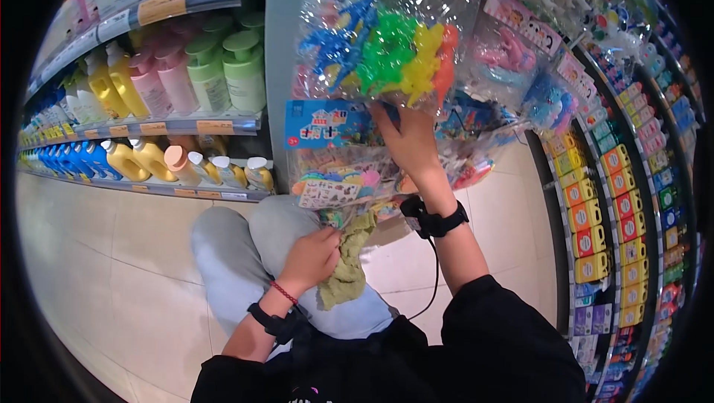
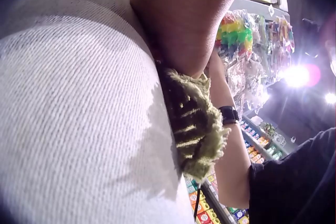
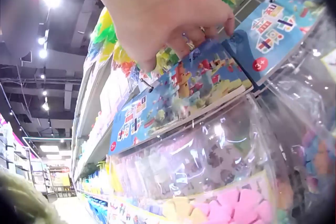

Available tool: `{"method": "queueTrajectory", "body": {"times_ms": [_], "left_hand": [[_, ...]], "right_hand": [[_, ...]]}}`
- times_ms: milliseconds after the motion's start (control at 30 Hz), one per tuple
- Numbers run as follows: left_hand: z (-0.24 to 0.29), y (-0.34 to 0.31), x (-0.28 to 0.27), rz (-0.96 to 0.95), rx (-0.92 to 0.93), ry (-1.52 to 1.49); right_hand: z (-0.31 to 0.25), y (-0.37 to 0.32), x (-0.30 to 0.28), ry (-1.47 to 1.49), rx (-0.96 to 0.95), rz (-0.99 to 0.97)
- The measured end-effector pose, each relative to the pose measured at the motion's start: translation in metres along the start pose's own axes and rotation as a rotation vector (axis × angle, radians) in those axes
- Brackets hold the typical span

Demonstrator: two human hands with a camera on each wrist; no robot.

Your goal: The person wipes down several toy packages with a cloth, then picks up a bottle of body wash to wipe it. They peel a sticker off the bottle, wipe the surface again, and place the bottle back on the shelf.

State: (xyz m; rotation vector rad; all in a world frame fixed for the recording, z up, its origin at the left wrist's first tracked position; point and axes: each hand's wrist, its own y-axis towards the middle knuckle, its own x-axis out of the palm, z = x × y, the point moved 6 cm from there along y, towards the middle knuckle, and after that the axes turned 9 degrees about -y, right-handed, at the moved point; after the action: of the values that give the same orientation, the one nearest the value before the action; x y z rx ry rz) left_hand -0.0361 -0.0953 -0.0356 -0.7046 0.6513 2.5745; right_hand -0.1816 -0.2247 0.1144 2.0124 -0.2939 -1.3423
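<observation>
My right hand (image 1: 409,143) reaches up to the hanging toy packs, below a clear bag of blue, green, yellow and orange toys (image 1: 390,50). In the right wrist view, the fingers of that hand (image 3: 168,19) curl over the top edge of a blue header card (image 3: 184,87), beside a second blue card (image 3: 278,29). Clear bags with pastel pieces (image 3: 210,161) hang under the cards. Low over the jeans, my left hand (image 1: 312,258) grips a crumpled green cloth (image 1: 348,265). The left wrist view shows this cloth (image 2: 197,124) against the leg, with the fingers mostly hidden.
Shelves at the left hold pump bottles (image 1: 242,72) and yellow bottles (image 1: 152,159). More toy bags (image 1: 506,53) hang at the upper right, and a curved shelf of yellow and orange packs (image 1: 587,239) stands at the right. A black cable (image 1: 435,276) hangs from the right wrist.
</observation>
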Motion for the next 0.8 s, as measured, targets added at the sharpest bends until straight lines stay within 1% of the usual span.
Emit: {"method": "queueTrajectory", "body": {"times_ms": [200,300,400,467,533,600,700,800], "left_hand": [[-0.001,-0.001,0.001,-0.003,0.011,0.002],[-0.002,-0.001,0.002,-0.027,-0.007,-0.009],[-0.002,-0.002,0.001,0.001,0.01,-0.012],[-0.002,-0.002,0.001,-0.003,0.006,-0.015],[-0.002,-0.002,0.0,-0.006,0.0,-0.018],[-0.001,-0.001,0.0,-0.014,-0.006,-0.024],[0.002,0.0,-0.002,0.044,-0.012,-0.068],[0.0,0.0,0.0,0.025,0.022,-0.022]], "right_hand": [[-0.002,-0.001,0.009,0.021,-0.049,-0.017],[-0.006,0.0,0.006,0.018,-0.153,0.112],[0.001,-0.001,0.009,0.177,0.034,0.007],[-0.005,-0.001,0.0,0.101,-0.02,0.067],[-0.009,-0.002,-0.007,0.056,-0.039,0.085],[-0.009,-0.003,-0.011,0.038,-0.019,0.062],[-0.015,-0.012,-0.025,0.02,-0.11,0.086],[-0.008,-0.028,-0.041,-0.004,-0.082,0.132]]}}
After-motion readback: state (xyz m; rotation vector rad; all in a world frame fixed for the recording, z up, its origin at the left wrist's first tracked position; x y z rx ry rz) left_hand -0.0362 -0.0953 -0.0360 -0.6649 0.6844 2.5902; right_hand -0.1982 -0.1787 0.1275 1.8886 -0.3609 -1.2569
